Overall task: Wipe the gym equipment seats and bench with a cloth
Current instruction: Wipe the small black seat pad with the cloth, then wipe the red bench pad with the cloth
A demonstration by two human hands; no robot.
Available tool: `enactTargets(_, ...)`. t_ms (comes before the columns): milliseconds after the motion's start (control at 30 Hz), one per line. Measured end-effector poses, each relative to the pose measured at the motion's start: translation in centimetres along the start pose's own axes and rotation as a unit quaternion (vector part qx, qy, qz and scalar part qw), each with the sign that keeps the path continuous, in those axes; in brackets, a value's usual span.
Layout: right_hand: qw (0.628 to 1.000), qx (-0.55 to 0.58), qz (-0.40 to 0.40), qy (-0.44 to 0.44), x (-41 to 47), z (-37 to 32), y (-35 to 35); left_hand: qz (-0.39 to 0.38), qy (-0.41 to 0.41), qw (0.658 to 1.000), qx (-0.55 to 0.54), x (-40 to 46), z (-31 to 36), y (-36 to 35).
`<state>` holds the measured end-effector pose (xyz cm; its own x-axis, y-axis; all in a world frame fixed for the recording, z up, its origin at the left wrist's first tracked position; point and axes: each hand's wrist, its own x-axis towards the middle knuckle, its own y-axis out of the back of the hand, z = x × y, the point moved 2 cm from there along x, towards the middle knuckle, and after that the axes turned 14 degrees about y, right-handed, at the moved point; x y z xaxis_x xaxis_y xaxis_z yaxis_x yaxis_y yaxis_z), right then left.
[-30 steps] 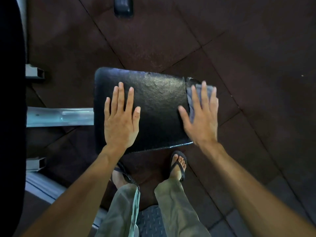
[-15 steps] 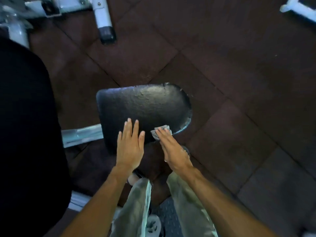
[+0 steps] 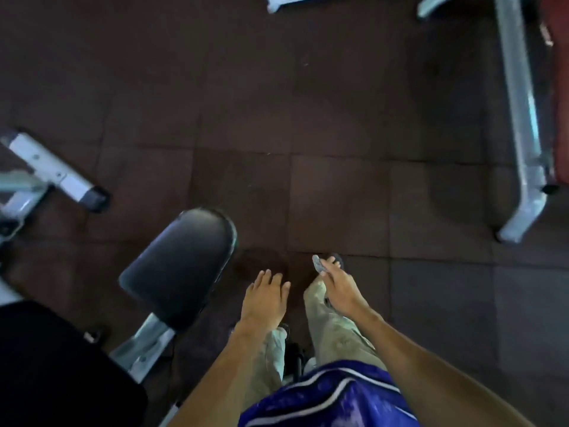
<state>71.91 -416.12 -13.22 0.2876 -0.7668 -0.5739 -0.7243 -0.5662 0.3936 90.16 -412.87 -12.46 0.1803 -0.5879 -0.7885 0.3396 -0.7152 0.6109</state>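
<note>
The right hand [image 3: 340, 289] pinches a small crumpled grey cloth [image 3: 318, 264] at its fingertips. The left hand [image 3: 264, 298], fingers straight and empty, hovers at four o'clock of the padded black vinyl seat [image 3: 181, 266], clear of it.

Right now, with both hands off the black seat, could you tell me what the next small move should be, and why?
Probably step toward the bench with the red pad at far right. Both hands are clear of the black seat; the right hand holds the cloth bunched, and the left hand hangs empty.
</note>
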Motion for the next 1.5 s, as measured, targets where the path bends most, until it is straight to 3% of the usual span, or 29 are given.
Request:
enactTargets(267,0.968,0.133,0.195,-0.079,-4.2,5.5,17.1,0.000,-0.128,0.979,0.157,0.7,19.9,6.3)
enactTargets(567,0.898,0.190,0.380,-0.119,-5.9,10.9,31.5,0.026,-0.305,0.904,0.299,2.6,43.2,10.2)
enactTargets(833,0.819,0.271,0.475,-0.175,-1.4,15.4,42.1,0.011,-0.393,0.822,0.411,7.6,60.5,14.5)
enactTargets(1233,0.701,0.369,0.577,-0.199,6.2,21.1,59.2,0.028,-0.462,0.738,0.492,14.7,84.7,19.8)
enactTargets(1500,0.660,0.403,0.604,-0.192,9.4,30.1,70.2,0.039,-0.477,0.742,0.469,20.9,99.7,15.3)
